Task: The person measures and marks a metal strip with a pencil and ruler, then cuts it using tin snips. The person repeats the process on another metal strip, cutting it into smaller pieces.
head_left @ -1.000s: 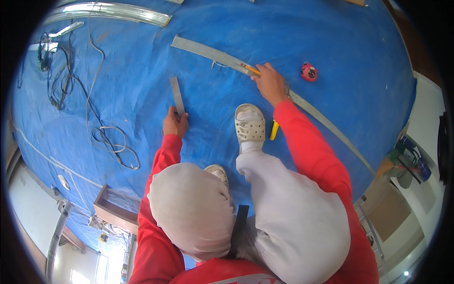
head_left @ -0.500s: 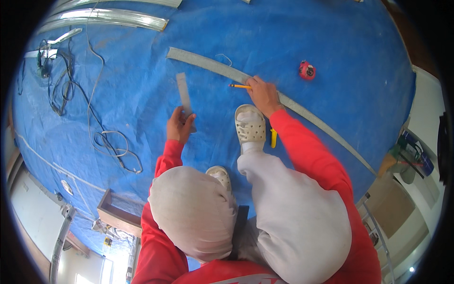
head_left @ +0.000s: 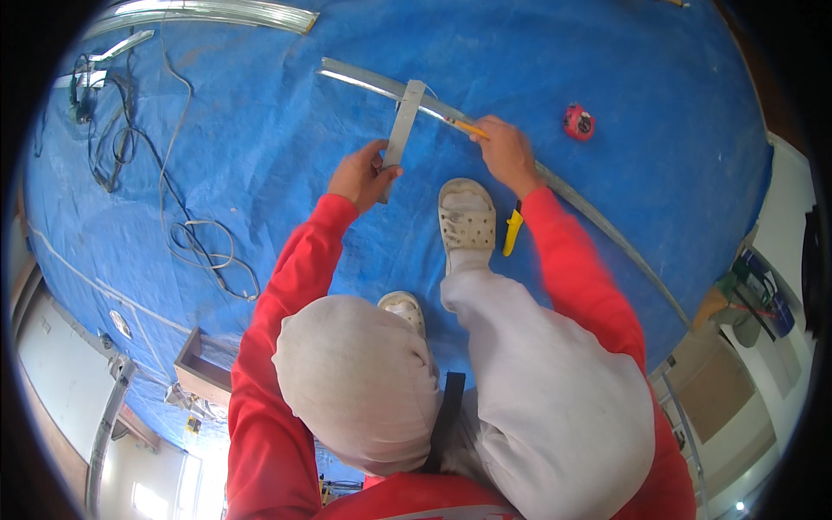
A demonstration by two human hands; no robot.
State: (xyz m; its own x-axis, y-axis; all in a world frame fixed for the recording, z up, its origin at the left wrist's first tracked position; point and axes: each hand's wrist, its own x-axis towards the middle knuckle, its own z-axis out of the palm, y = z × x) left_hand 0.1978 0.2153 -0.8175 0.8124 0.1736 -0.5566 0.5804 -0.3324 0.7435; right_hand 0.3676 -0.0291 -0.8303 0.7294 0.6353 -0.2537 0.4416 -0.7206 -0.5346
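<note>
Pencil [head_left: 471, 129] pinched by fingers of the right hand [head_left: 510, 156]; left hand [head_left: 357, 178] pinches a metal strip [head_left: 405, 123] overlapping a metal channel [head_left: 368, 81].

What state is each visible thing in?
Long metal strip: partly under right hand
Short metal strip: in left hand, across long one
Pencil: in right hand
Tape measure: no blade visibly extended
Yellow-handled tool: lying on tarp
Cables: loosely looped
Clogs: worn

- Tarp [head_left: 676, 217]: blue
- Sleeves [head_left: 295, 260]: red
- Trousers [head_left: 555, 373]: off-white
- Clogs [head_left: 468, 230]: cream, dotted with dark holes
- Short strip [head_left: 402, 126]: plain grey
- Long strip [head_left: 364, 80]: silver
- Pencil [head_left: 472, 129]: orange-yellow
- Tape measure [head_left: 579, 122]: red, black
- Tool [head_left: 513, 232]: yellow, black
</note>
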